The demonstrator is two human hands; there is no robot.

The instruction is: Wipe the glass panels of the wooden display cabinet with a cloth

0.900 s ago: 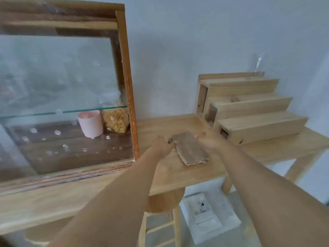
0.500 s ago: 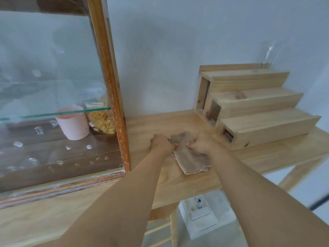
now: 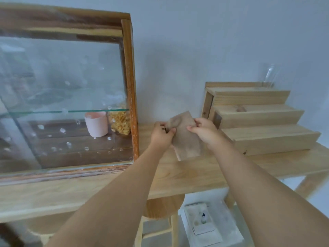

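Observation:
The wooden display cabinet [image 3: 130,90] stands on the left of the table, its big front glass panel [image 3: 58,73] smeared and spotted with droplets. A folded tan cloth [image 3: 186,139] is held up just above the tabletop, to the right of the cabinet. My left hand [image 3: 161,135] pinches the cloth's upper left edge. Gripping the upper right edge is my right hand [image 3: 204,131]. Both hands are apart from the glass.
Inside the cabinet a pink cup [image 3: 96,123] and a yellow sponge-like lump [image 3: 121,123] sit under a glass shelf [image 3: 71,111]. A stepped wooden riser [image 3: 263,120] with a clear glass vase [image 3: 268,75] stands at the right. A round stool [image 3: 163,207] and white box [image 3: 210,227] lie below the table [image 3: 195,175].
Both hands closed on the cloth lying flat on the table and lifted it; it now hangs between them above the tabletop.

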